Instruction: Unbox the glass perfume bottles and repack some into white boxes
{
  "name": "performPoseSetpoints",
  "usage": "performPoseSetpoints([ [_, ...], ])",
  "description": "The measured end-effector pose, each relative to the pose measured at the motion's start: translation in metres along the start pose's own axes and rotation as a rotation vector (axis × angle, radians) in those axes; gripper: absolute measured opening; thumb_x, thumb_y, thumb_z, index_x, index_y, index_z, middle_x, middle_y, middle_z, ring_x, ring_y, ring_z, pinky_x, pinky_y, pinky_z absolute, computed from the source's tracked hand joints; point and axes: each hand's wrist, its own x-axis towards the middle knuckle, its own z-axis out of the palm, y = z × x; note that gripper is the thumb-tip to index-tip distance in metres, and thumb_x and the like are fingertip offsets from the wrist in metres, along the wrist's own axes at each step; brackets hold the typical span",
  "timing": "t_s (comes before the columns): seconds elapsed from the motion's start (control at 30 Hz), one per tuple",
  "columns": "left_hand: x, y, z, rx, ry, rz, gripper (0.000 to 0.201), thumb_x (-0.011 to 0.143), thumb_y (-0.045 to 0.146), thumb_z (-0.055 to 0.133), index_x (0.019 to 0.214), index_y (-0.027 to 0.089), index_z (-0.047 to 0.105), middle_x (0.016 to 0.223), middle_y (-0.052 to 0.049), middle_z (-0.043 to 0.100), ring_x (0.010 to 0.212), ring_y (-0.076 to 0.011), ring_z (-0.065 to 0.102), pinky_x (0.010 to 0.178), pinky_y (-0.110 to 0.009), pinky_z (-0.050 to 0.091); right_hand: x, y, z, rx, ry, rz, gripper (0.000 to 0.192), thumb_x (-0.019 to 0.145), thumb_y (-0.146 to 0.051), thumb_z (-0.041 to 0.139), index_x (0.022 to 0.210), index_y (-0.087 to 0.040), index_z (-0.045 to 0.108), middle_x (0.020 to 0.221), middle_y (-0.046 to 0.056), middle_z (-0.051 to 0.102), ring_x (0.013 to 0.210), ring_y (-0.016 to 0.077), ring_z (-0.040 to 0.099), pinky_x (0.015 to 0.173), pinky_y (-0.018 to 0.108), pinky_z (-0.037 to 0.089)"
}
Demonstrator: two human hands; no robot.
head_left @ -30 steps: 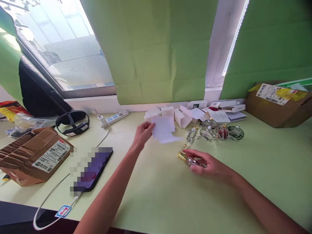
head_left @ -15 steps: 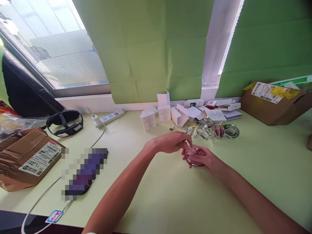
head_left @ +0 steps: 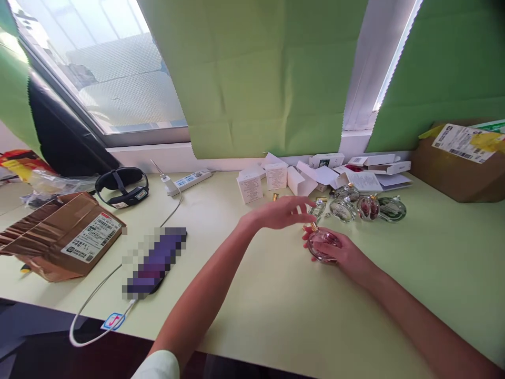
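Observation:
My right hand is wrapped around a round, pink glass perfume bottle, held tilted just above the table. A gold neck tops the bottle and points up to the left. My left hand hovers beside this neck, fingers spread and holding nothing that I can see. Behind it, a small gold cylinder shows on the table, partly hidden. Several more glass bottles cluster beyond my hands, among them a clear one, a dark red one and a greenish one.
Small white cartons and opened boxes line the window sill. Cardboard boxes stand at left and far right. A power strip, a black headset, a blurred phone and its white cable lie on the left.
My left hand has opened and drawn back slightly from the bottle's gold neck, where its fingers were gripping a gold piece. My right hand keeps its hold. The camera view has shifted left.

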Motion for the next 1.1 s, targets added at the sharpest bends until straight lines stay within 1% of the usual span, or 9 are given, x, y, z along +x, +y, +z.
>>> performPoseSetpoints([
  [0.1, 0.003, 0.015, 0.006, -0.045, -0.125, 0.148, 0.008, 0.084, 0.024, 0.062, 0.090, 0.024, 0.068, 0.084, -0.002, 0.066, 0.071, -0.0153, 0.061, 0.064, -0.026, 0.043, -0.002, -0.002, 0.001, -0.008, -0.022, 0.010, 0.039, 0.076, -0.045, 0.074, 0.107, -0.022, 0.069, 0.113, 0.008, 0.068, 0.096, 0.0211, 0.064, 0.085, 0.038, 0.056],
  [0.2, 0.006, 0.014, 0.013, 0.046, -0.120, 0.188, 0.018, 0.085, 0.010, 0.053, 0.085, 0.022, 0.066, 0.082, -0.002, 0.065, 0.075, -0.0162, 0.060, 0.067, -0.028, 0.041, -0.001, 0.000, 0.000, -0.015, -0.004, 0.005, 0.040, 0.073, -0.047, 0.075, 0.104, -0.022, 0.070, 0.109, 0.008, 0.068, 0.090, 0.0208, 0.064, 0.079, 0.037, 0.057],
  [0.33, 0.006, 0.010, 0.018, 0.230, -0.090, 0.213, 0.021, 0.086, 0.009, 0.044, 0.081, 0.021, 0.060, 0.081, -0.004, 0.063, 0.072, -0.0186, 0.056, 0.063, -0.030, 0.035, 0.002, 0.005, -0.001, -0.050, 0.020, -0.018, 0.045, 0.074, -0.047, 0.074, 0.111, -0.022, 0.066, 0.111, 0.009, 0.067, 0.094, 0.0223, 0.064, 0.082, 0.038, 0.056],
  [0.5, 0.007, 0.014, 0.026, 0.282, 0.025, 0.110, 0.028, 0.094, 0.027, 0.042, 0.067, 0.021, 0.046, 0.065, -0.001, 0.049, 0.052, -0.0157, 0.041, 0.059, -0.032, 0.028, 0.003, 0.003, 0.002, -0.348, 0.148, -0.145, 0.045, 0.083, -0.049, 0.064, 0.118, -0.021, 0.060, 0.090, 0.005, 0.067, 0.083, 0.0212, 0.064, 0.078, 0.037, 0.055],
  [0.6, 0.010, 0.018, 0.032, 0.314, 0.078, 0.056, 0.037, 0.097, 0.032, 0.037, 0.062, 0.021, 0.037, 0.059, 0.000, 0.043, 0.050, -0.0146, 0.037, 0.059, -0.032, 0.026, 0.002, 0.001, 0.007, -0.621, 0.302, -0.328, 0.043, 0.088, -0.045, 0.056, 0.123, -0.020, 0.055, 0.093, 0.006, 0.065, 0.077, 0.0200, 0.061, 0.073, 0.035, 0.052],
  [0.73, 0.013, 0.027, 0.038, 0.391, 0.124, -0.023, 0.041, 0.098, 0.033, 0.032, 0.059, 0.021, 0.036, 0.054, 0.000, 0.040, 0.050, -0.0145, 0.037, 0.058, -0.032, 0.024, 0.002, 0.001, 0.013, -0.846, 0.444, -0.586, 0.035, 0.090, -0.032, 0.050, 0.124, -0.020, 0.053, 0.114, 0.010, 0.060, 0.095, 0.0236, 0.060, 0.085, 0.037, 0.050],
  [0.9, 0.009, 0.044, 0.039, 0.413, 0.176, -0.191, 0.043, 0.098, 0.030, 0.029, 0.057, 0.020, 0.037, 0.050, -0.001, 0.040, 0.048, -0.0149, 0.040, 0.054, -0.032, 0.021, 0.001, -0.001, 0.019, -0.963, 0.506, -0.718, 0.039, 0.089, -0.023, 0.048, 0.129, -0.021, 0.050, 0.123, 0.013, 0.057, 0.116, 0.0277, 0.053, 0.101, 0.044, 0.044],
  [1.0, 0.004, 0.049, 0.031, 0.436, 0.143, -0.207, 0.043, 0.099, 0.034, 0.028, 0.061, 0.019, 0.040, 0.057, -0.002, 0.047, 0.051, -0.0143, 0.043, 0.053, -0.030, 0.023, -0.001, -0.006, 0.017, -0.811, 0.446, -0.612, 0.035, 0.090, -0.032, 0.052, 0.123, -0.020, 0.055, 0.110, 0.011, 0.062, 0.099, 0.0259, 0.060, 0.089, 0.044, 0.050],
  [1.1, -0.001, 0.048, 0.018, 0.405, 0.042, -0.010, 0.035, 0.101, 0.038, 0.028, 0.078, 0.019, 0.048, 0.079, -0.004, 0.057, 0.064, -0.0147, 0.051, 0.058, -0.028, 0.032, -0.004, -0.013, 0.007, -0.466, 0.206, -0.304, 0.037, 0.089, -0.044, 0.057, 0.118, -0.021, 0.058, 0.092, 0.006, 0.065, 0.079, 0.0203, 0.063, 0.074, 0.038, 0.056],
])
